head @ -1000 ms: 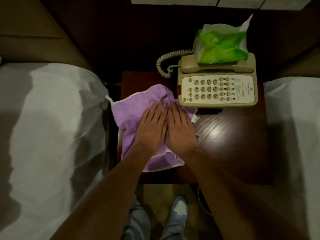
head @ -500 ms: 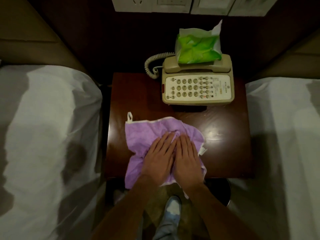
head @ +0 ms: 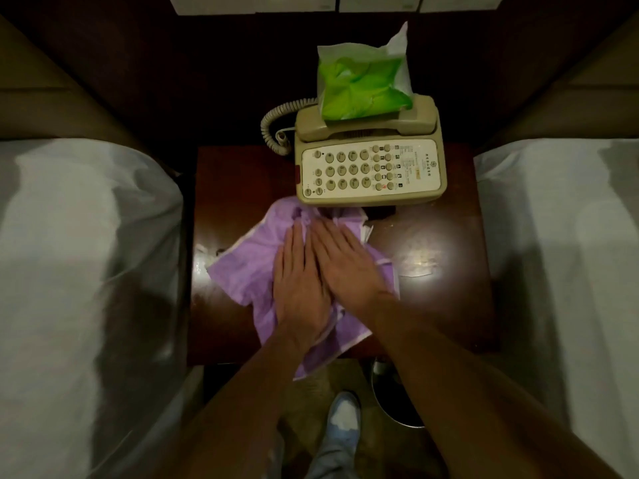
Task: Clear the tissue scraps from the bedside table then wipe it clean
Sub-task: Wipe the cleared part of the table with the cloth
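Observation:
A purple cloth [head: 242,271] lies spread and rumpled on the dark wooden bedside table [head: 449,305], its far edge bunched against the phone's front. My left hand [head: 299,288] and my right hand [head: 349,264] lie palm-down on it side by side, fingers straight and pointing at the phone. The cloth's near corner hangs over the table's front edge. Small pale glints [head: 202,252] show near the table's left edge; I cannot tell whether they are tissue scraps or wet shine.
A beige desk phone [head: 370,167] with a coiled cord fills the table's back. A green tissue pack [head: 363,88] rests on its handset. White beds flank the table, left [head: 86,271] and right [head: 560,236]. A dark bin [head: 397,399] stands on the floor beside my shoe.
Both hands have pushed the cloth from the table's front edge back toward the phone, and its far edge now crumples against the phone.

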The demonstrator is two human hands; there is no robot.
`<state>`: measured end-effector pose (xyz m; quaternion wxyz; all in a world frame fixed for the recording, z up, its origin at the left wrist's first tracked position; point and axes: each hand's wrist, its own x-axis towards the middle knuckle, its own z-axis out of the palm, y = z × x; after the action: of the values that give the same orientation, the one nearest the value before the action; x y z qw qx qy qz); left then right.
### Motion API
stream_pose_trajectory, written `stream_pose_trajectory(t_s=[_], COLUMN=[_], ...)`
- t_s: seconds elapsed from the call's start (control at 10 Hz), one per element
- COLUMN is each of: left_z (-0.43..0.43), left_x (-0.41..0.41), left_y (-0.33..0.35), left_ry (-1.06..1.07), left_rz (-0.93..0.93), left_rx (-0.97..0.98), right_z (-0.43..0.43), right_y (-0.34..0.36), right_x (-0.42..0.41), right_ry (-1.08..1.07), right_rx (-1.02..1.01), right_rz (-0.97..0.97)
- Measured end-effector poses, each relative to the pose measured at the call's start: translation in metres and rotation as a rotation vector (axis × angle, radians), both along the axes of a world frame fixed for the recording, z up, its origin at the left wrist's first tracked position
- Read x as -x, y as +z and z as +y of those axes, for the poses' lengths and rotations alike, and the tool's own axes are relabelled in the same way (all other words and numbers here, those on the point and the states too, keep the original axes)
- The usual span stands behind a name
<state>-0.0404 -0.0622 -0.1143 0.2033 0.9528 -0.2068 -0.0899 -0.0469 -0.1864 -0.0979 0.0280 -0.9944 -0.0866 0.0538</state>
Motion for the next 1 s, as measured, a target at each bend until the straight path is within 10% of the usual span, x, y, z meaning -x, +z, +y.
stream_pose_trajectory(t_s=[0.6,1.0], left_z=[-0.036,-0.005], left_x=[-0.043,0.080], left_y=[0.000,-0.009], left_ry=[-0.404,-0.484], left_rz=[-0.201,0.132], left_rx=[-0.194,-0.459], right_z=[-0.030,-0.021], right_y=[-0.007,-0.018], right_x=[0.010,0.150], right_ry=[-0.459,-0.523], right_rx=[-0.102,-0.164], right_rz=[0.009,0.133])
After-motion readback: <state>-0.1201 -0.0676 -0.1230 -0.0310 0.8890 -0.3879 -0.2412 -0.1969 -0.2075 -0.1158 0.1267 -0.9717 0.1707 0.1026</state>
